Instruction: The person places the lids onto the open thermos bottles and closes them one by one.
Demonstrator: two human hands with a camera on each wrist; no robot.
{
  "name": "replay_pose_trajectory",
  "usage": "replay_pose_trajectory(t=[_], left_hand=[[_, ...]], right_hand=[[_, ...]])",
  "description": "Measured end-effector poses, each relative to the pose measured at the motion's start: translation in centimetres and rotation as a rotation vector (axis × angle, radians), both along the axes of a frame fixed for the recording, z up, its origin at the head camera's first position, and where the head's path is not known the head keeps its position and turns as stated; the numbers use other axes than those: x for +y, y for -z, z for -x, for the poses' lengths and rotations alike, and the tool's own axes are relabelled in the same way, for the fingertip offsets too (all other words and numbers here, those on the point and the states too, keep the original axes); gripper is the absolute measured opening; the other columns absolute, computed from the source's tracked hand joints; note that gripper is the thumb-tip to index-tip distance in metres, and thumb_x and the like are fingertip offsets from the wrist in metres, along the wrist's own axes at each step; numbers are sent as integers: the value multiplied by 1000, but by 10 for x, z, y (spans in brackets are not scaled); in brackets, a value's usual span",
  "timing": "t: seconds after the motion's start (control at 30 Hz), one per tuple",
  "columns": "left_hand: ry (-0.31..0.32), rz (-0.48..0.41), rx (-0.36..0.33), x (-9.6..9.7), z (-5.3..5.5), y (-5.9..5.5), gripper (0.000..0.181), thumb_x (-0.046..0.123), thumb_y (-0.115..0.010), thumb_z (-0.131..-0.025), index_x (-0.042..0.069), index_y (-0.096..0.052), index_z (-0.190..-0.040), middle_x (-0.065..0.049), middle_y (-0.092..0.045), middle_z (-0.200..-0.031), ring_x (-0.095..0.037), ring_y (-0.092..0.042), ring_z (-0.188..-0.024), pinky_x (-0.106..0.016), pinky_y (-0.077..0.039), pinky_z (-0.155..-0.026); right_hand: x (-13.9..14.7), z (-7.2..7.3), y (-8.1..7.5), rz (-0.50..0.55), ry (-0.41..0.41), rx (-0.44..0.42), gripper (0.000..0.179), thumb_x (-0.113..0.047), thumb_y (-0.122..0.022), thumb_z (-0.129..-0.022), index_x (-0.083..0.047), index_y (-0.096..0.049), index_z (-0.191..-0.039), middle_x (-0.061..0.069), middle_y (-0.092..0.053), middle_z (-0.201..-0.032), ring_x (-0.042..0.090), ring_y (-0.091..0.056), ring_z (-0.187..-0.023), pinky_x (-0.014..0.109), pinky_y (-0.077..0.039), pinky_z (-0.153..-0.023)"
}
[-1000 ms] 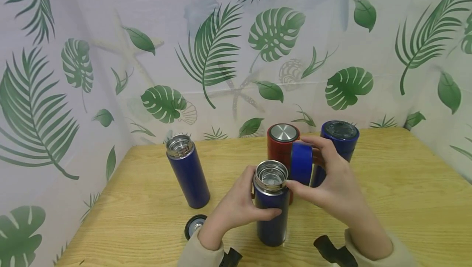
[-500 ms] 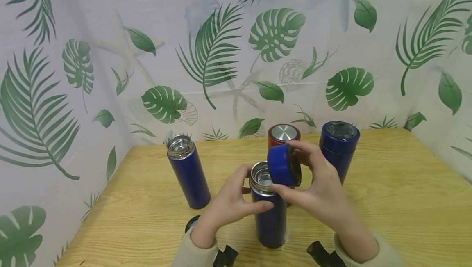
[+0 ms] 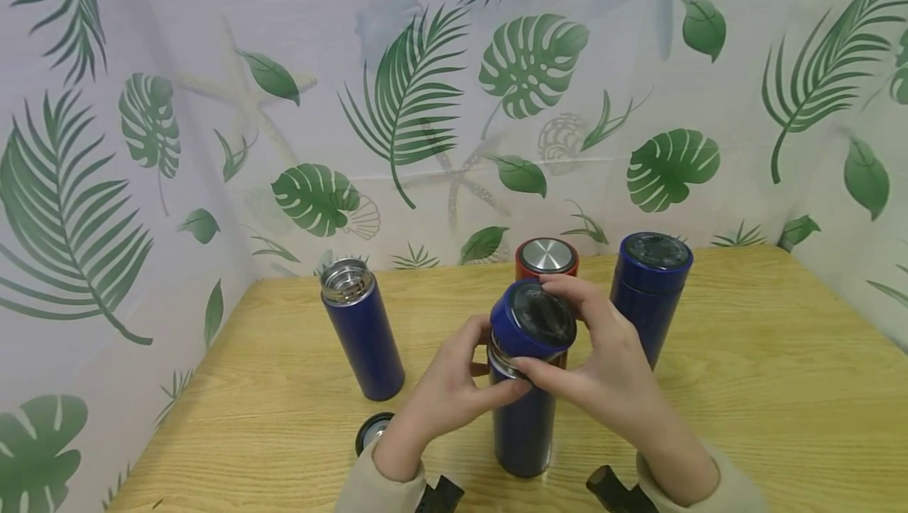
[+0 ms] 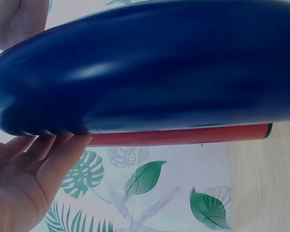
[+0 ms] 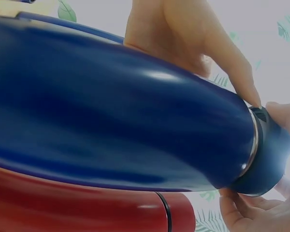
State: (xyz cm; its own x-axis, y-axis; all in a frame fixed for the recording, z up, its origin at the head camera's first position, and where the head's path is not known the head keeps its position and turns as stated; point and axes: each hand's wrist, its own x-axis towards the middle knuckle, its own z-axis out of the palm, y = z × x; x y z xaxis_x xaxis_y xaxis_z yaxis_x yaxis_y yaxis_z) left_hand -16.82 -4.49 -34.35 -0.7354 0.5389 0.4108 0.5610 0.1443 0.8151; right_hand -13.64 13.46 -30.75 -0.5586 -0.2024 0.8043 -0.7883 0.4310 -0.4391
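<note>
The left hand (image 3: 457,379) gripped the bottle (image 3: 523,430) near its steel neck (image 3: 502,363), thumb across the front and fingers round the far side; the right hand (image 3: 610,367) pinched the cap (image 3: 534,316), which sat tilted over the bottle's mouth, steel showing below its lower edge; whether the rims met all round could not be told; the two thumbs lay close together, leaving little room under the cap.

The red flask (image 3: 547,255) stood just behind the bottle, mostly hidden; the blue flask (image 3: 651,284) rose behind the right hand, a strip of wood parting the two; the open flask (image 3: 362,332) stood well to the left, its steel rim uncovered; the lid (image 3: 372,430) lay beside the left wrist, partly covered by it.

The table (image 3: 780,379) spread broadly to the right of the right hand; its back edge ran along the leaf-print cloth (image 3: 426,221).
</note>
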Motion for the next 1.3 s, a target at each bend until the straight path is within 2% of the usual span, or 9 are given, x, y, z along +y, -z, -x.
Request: replay_pose_trajectory(t=[0.3, 0.5, 0.6, 0.77, 0.83, 1.0, 1.13, 1.3], left_hand=[[-20, -20, 14, 1, -2, -1, 50, 13, -67, -79, 9, -43, -122, -6, -53, -108, -16, -52, -98, -26, -49, -71], [-25, -20, -14, 1, -2, -2, 48, 13, -66, -80, 8, -43, -122, -7, -53, -110, -17, -52, -100, -26, -49, -71], [-30, -14, -20, 1, -3, -4, 48, 12, -66, -80, 6, -43, -122, -7, -53, -110, -17, -52, -100, -25, -48, -71], [-42, 10, -36, 1, -15, -22, 48, 3, -64, -79, -2, -42, -120, -14, -53, -110, -22, -52, -100, -24, -48, -71], [-46, 13, -45, 2, -16, -23, 48, 1, -64, -78, -3, -41, -120, -15, -53, -110, -24, -52, -100, -25, -48, -71], [-51, -1, -34, 2, -4, -6, 49, 9, -66, -79, 4, -43, -121, -9, -53, -111, -19, -52, -101, -25, -48, -71], [-42, -10, -22, 1, -2, -3, 48, 14, -66, -79, 7, -44, -121, -8, -54, -111, -17, -52, -100, -25, -48, -71], [-39, -17, -19, 1, -3, -3, 50, 13, -68, -78, 7, -43, -122, -8, -54, -110, -17, -53, -100, -25, -48, -72]], right_hand=[[-3, 0, 2, -22, 18, -24, 75, -4, -83, -52, -5, -45, -117, 5, -53, -112, 16, -52, -97, 18, -41, -81], [-3, -1, 1, -43, 27, -49, 65, -7, -83, -55, -6, -48, -110, 9, -51, -119, 19, -48, -106, 39, -43, -82], [-3, -1, 1, -48, 21, -72, 60, -7, -82, -56, -6, -49, -107, 9, -51, -119, 20, -48, -106, 43, -43, -81], [-2, -1, 0, -90, 11, -97, 53, -8, -81, -59, -7, -52, -103, 10, -51, -117, 21, -48, -106, 43, -43, -80], [-1, -1, -1, -113, 7, -105, 52, -9, -81, -60, -7, -52, -103, 11, -51, -117, 22, -49, -105, 42, -44, -79], [2, 0, -2, -155, 0, -115, 49, -11, -80, -62, -8, -52, -103, 9, -51, -116, 21, -49, -103, 39, -46, -77], [5, 0, -3, -175, -13, -116, 47, -10, -78, -64, -8, -53, -104, 9, -50, -117, 21, -49, -104, 39, -45, -78], [9, 1, -4, -169, -55, -130, 46, -6, -74, -68, -7, -52, -109, 12, -50, -119, 24, -48, -108, 44, -42, -83]])
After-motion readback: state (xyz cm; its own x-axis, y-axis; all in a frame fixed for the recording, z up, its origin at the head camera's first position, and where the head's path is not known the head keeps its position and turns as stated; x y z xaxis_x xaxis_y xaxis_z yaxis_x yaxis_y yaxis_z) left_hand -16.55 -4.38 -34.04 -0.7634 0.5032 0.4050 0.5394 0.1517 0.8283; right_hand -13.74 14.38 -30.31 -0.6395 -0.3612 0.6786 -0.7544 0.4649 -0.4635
